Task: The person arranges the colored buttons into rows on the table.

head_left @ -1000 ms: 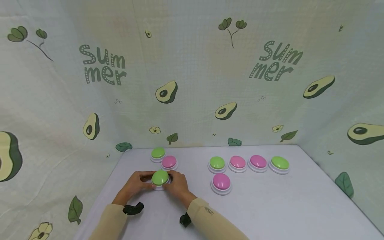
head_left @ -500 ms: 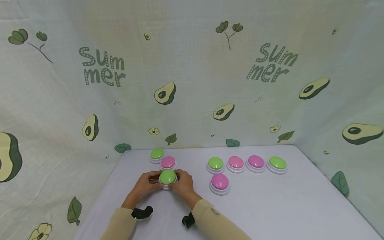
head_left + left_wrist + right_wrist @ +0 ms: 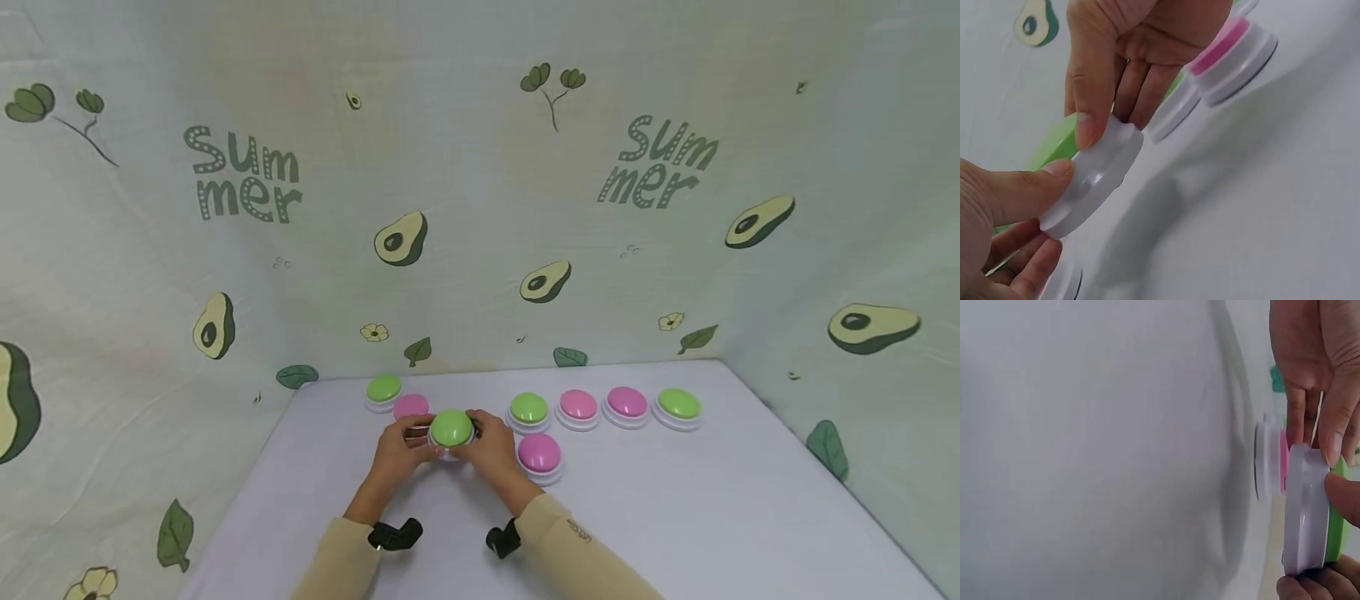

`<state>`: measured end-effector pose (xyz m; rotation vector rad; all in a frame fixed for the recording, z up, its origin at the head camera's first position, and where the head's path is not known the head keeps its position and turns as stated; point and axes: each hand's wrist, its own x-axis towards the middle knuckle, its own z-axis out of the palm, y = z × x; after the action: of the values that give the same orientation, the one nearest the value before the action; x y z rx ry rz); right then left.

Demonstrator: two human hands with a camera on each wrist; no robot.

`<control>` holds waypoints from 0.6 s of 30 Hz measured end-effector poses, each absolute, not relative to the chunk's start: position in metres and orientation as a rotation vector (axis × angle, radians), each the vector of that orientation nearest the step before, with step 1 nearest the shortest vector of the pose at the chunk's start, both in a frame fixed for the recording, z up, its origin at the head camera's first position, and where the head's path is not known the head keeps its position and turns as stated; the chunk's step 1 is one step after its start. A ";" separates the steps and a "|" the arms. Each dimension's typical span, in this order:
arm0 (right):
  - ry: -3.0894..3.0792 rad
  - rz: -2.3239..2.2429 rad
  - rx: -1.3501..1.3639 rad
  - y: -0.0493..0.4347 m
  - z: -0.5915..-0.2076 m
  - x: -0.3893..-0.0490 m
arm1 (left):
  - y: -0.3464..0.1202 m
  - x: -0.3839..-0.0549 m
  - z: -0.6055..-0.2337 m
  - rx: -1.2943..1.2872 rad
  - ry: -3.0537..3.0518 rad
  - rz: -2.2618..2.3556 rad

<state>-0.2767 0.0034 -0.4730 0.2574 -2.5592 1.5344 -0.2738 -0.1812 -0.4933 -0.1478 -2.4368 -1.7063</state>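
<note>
In the head view a push button with a green dome (image 3: 452,427) and white round base is held between both hands, raised a little off the white table. My left hand (image 3: 400,454) grips its left side, thumb on the near rim and fingers behind. On the opposite side my right hand (image 3: 493,454) grips it the same way. The left wrist view shows the button's white base (image 3: 1100,178) tilted, with both thumbs pressing near the dome's edge. A pink button (image 3: 411,406) sits just behind the left hand, and a magenta button (image 3: 539,453) stands right of the right hand.
Along the back stand a green button (image 3: 384,387) at left, then another green button (image 3: 528,407), a pink button (image 3: 578,405), a magenta button (image 3: 627,402) and a green button (image 3: 678,404) toward the right. A printed cloth (image 3: 465,333) hangs behind the table (image 3: 675,517).
Both hands have carried the green button to the right, from in front of the left pair toward the magenta button, and it has risen slightly. The other buttons stay where they stood.
</note>
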 end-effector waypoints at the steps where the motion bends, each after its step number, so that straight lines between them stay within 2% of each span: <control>1: -2.553 1.537 0.252 0.009 -0.471 -0.276 | -0.175 -0.274 -0.493 -0.156 -2.419 -1.720; 8: -2.527 1.512 0.204 0.046 -0.465 -0.271 | -0.133 -0.276 -0.492 -0.280 -2.307 -1.769; 18: -2.582 1.485 0.061 0.107 -0.450 -0.269 | -0.066 -0.279 -0.482 -0.311 -2.280 -1.728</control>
<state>-0.2690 0.1067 -0.4496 0.0608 -2.5820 1.4846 -0.2786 -0.0660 -0.4818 -0.3109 -2.2804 -1.7281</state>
